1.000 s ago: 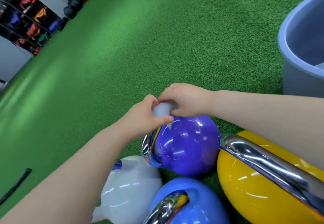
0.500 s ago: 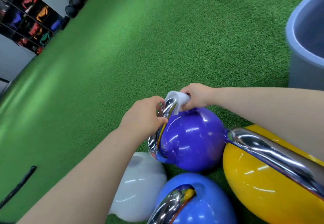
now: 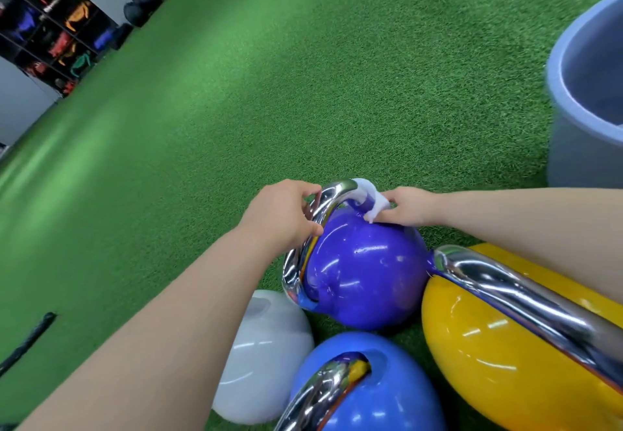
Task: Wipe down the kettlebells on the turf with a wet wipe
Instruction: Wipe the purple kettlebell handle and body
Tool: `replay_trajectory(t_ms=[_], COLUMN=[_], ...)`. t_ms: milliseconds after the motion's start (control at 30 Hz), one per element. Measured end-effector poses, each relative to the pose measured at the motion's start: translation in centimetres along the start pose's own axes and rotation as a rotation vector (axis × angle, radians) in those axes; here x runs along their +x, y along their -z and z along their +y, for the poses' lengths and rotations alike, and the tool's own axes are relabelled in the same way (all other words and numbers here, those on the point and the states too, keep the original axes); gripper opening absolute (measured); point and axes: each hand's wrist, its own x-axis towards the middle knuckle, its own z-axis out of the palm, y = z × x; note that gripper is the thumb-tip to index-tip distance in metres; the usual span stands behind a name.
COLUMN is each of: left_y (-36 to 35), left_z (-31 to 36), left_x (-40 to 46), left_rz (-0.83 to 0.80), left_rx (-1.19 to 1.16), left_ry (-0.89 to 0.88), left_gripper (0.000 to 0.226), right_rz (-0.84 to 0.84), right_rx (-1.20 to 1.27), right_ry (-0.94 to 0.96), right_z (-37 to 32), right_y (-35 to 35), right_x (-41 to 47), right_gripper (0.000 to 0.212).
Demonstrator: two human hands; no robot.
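Turf (image 3: 303, 76): right hand (image 3: 406, 208) (fingers hidden) holds wipe (image 3: 369, 199).

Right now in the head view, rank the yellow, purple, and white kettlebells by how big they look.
1. yellow kettlebell, largest, though cut off and nearest.
2. purple kettlebell.
3. white kettlebell, close to the purple and partly hidden, so unsure.

The wet wipe (image 3: 369, 199) now sits at the far right end of the chrome handle (image 3: 323, 214) of the purple kettlebell (image 3: 362, 275), no longer bunched at the top between both hands. The right hand (image 3: 406, 208) has slid rightward with it, apparently pinching it; the left hand (image 3: 283, 216) now grips bare chrome.
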Motion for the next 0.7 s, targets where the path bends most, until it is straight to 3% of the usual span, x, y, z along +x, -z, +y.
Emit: replay_trajectory(t_ms=[167, 233, 333, 367, 400, 467, 533, 633, 700], left_y=[0.1, -0.3, -2.1, -2.8, -3.6, -5.6, -7.0, -6.6, -5.1], left_z=[0.3, 0.8, 2.1, 2.7, 3.4, 4.0, 4.3, 4.3, 4.0], left_x=[-0.1, -0.7, -2.0, -2.4, -2.6, -2.7, -2.3, -1.9, -1.9], left_rz=[-0.023, 0.065, 0.420, 0.459, 0.397, 0.151, -0.009, 0.031, 0.218], left_rx=[0.009, 0.060, 0.177, 0.164, 0.161, 0.173, 0.148, 0.046, 0.005], left_ry=[0.022, 0.023, -0.223, -0.323, -0.389, -0.408, -0.352, -0.272, -0.329], left_gripper=[0.060, 0.048, 0.036, 0.035, 0.035, 0.039, 0.040, 0.036, 0.031], right_rz=[0.009, 0.021, 0.005, -0.021, -0.058, -0.175, -0.319, -0.406, -0.301], right_rx=[-0.258, -0.394, -0.468, -0.472, -0.458, -0.347, -0.046, 0.372, 0.414], right_ry=[0.065, 0.079, 0.084, 0.075, 0.064, 0.055, 0.027, 0.017, 0.006], right_z=[-0.1, -0.7, -2.2, -2.6, -2.9, -2.9, -2.6, -1.8, -1.5], right_y=[-0.2, 0.2, 0.7, 0.9, 1.0, 1.4, 2.1, 3.7, 3.9], right_x=[-1.6, -2.3, -2.5, -2.5, -2.3, -1.9, -2.0, -1.8, -1.2], right_gripper=[0.044, 0.044, 0.041, 0.038, 0.035, 0.031, 0.028, 0.026, 0.024])
